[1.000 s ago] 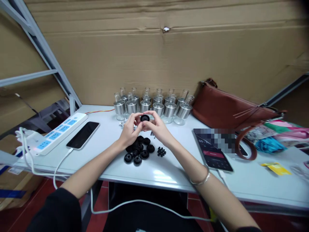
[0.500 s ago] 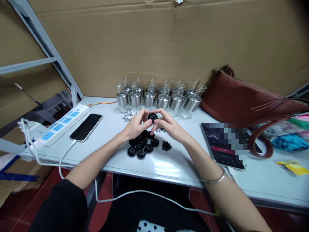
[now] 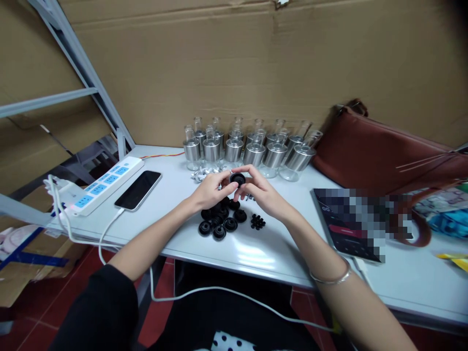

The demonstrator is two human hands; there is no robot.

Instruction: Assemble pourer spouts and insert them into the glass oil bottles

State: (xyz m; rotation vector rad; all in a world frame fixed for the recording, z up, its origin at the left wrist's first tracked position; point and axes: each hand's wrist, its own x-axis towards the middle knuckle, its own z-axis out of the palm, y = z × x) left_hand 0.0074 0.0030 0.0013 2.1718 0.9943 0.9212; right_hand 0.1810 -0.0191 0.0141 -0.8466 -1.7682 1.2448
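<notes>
A round black cap (image 3: 238, 179) with a ringed face is held up over the table between my two hands. My right hand (image 3: 263, 191) curls around its far and right edges, thumb against the near side. From the left, my left hand (image 3: 213, 190) closes on the cap's edge with thumb and fingers; some fingertips are hidden. Below my hands lies a pile of similar black caps (image 3: 219, 232). To its right is a cluster of small black pieces (image 3: 258, 222). Small silvery metal parts (image 3: 204, 173) lie behind my left hand.
Glass bottles with metal sleeves (image 3: 255, 155) stand in rows at the back, before a cardboard wall (image 3: 219, 63). A power strip (image 3: 106, 187) and a charging phone (image 3: 139, 190) are left. A tablet (image 3: 347, 226) and a brown bag (image 3: 387, 151) are right. A white cable (image 3: 204, 288) hangs in front.
The view has shifted, so the scene sits slightly further right. The black cap stays between both hands, with my fingers slightly repositioned around it.
</notes>
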